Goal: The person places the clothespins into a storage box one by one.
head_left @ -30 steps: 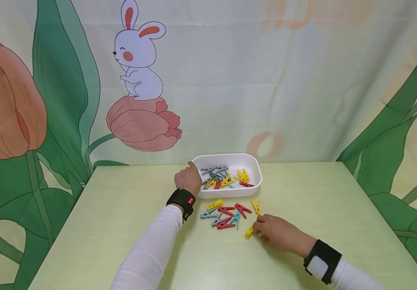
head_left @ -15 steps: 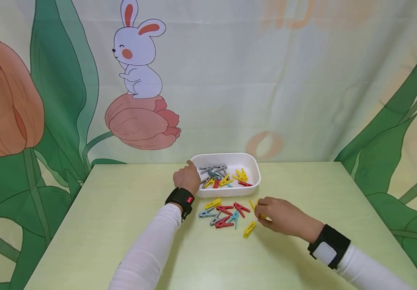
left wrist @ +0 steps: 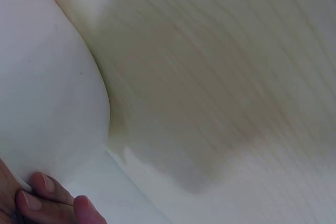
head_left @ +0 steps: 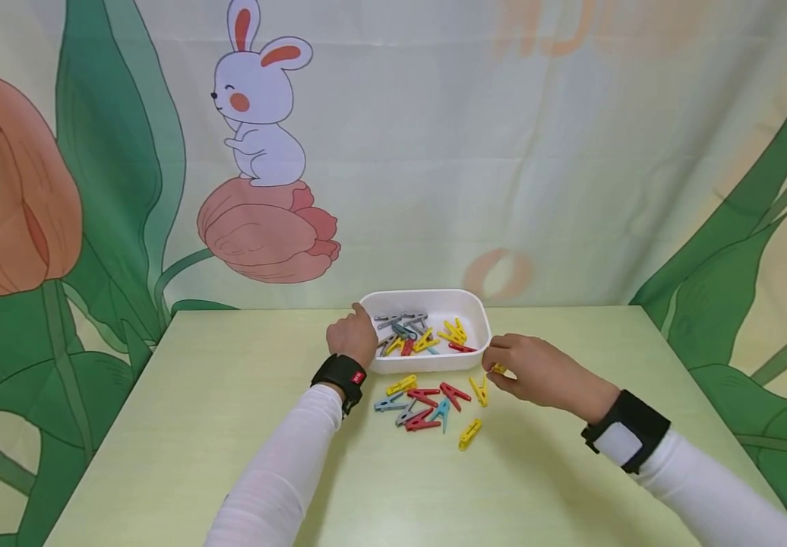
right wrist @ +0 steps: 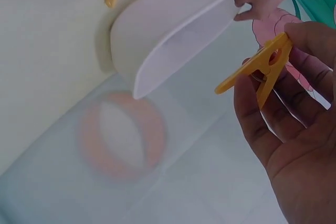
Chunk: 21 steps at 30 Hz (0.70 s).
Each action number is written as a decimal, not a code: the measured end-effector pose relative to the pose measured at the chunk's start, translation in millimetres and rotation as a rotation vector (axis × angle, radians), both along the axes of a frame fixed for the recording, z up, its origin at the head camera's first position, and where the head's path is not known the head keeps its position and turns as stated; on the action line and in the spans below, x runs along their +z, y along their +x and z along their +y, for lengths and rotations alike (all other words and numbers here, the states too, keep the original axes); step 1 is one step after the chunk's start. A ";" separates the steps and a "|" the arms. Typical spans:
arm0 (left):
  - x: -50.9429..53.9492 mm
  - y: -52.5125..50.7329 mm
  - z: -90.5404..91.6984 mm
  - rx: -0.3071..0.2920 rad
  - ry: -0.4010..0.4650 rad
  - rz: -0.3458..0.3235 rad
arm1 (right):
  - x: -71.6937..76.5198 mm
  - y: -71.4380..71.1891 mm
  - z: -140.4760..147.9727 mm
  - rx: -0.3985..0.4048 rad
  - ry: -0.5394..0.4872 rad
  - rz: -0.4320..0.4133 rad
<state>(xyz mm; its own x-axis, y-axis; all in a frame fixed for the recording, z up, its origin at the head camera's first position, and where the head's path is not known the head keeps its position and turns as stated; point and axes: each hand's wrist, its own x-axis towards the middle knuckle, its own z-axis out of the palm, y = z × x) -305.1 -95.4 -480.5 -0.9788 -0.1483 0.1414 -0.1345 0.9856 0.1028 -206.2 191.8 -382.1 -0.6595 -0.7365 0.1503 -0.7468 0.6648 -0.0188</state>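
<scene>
My right hand (head_left: 533, 370) is beside the right end of the white tray (head_left: 393, 365), above the table. In the right wrist view, the fingers and thumb of that hand (right wrist: 299, 93) pinch a yellow clothespin (right wrist: 270, 59). My left hand (head_left: 354, 338) grips the tray's left end; in the left wrist view its curled fingertips (left wrist: 50, 200) lie against the white wall. Inside the tray are grey, yellow and red clothespins. In front of it lie several loose ones, among them a blue clothespin (head_left: 440, 412), a red clothespin (head_left: 455, 393) and a yellow clothespin (head_left: 469, 434).
The pale table (head_left: 229, 425) ends at a printed cloth backdrop (head_left: 421, 152) just behind the tray. Another yellow clothespin (head_left: 478, 390) lies near the tray's front right corner, below my right hand.
My right hand has lifted a yellow clothespin from the table and moved it up and away from me to the tray's right end. The left hand has stayed on the tray.
</scene>
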 end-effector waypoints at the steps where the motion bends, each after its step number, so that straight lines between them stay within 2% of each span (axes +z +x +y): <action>1: 0.1 0.1 -0.2 -0.001 -0.001 0.000 | 2.8 -1.5 -0.7 -0.007 -0.002 -0.001; 14: 3.0 1.3 0.9 -0.015 -0.011 -0.013 | 30.5 -26.5 -15.0 -0.032 -0.048 -0.014; 21: 2.3 0.9 0.5 -0.008 -0.006 -0.028 | 38.8 -44.4 -28.4 -0.052 -0.088 -0.047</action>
<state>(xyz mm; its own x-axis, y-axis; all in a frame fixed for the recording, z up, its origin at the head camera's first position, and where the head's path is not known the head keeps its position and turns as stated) -304.2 -95.0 -478.1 -0.9835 -0.1394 0.1153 -0.1290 0.9873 0.0930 -250.6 163.3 -343.3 -0.7040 -0.6867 0.1810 -0.7085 0.6965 -0.1134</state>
